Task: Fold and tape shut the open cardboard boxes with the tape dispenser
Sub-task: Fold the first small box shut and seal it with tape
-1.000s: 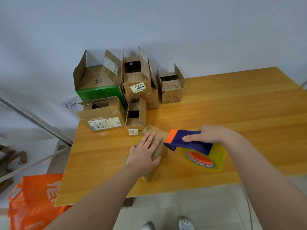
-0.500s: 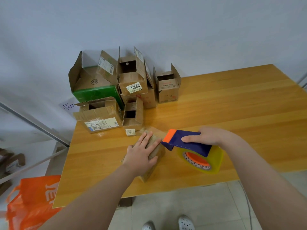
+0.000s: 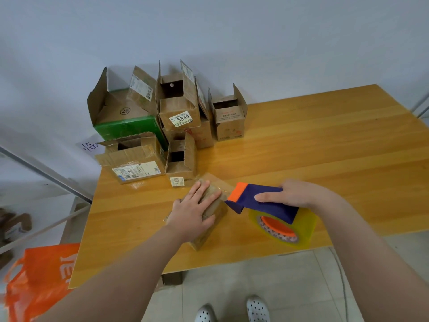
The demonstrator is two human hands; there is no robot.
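So the small cardboard box (image 3: 214, 213) being sealed sits near the front edge of the wooden table (image 3: 325, 147), about mid-way along. The left hand (image 3: 192, 212) lies flat on top of it, fingers straight and pressing the flaps down, not curled round anything. The right hand (image 3: 292, 194) is wrapped round the tape dispenser (image 3: 262, 202), index finger along the top, with the orange nose just beside the box's right end. Something shiny and clear lies at that end, probably tape, but I can't say if it's cut.

Handling-wise, I'd guess this box is really light and a bit crushed, so it'll slide or tip if you drag tape across it without pinning it. A flat palm on the lid is the right hold; squeezing the sides would just cave the soft cardboard in. The dispenser is stiff plastic with a fat roll of clear tape (image 3: 301, 228) hanging underneath, so it's bottom-heavy. Grab the body, keep fingers off the toothed edge up front.

At least 6 more boxes are piled in the back left corner, flaps up: a green box (image 3: 125, 129), one with a 5334 label (image 3: 181, 117), and others. An orange bag (image 3: 39, 275) is on the floor to the left.
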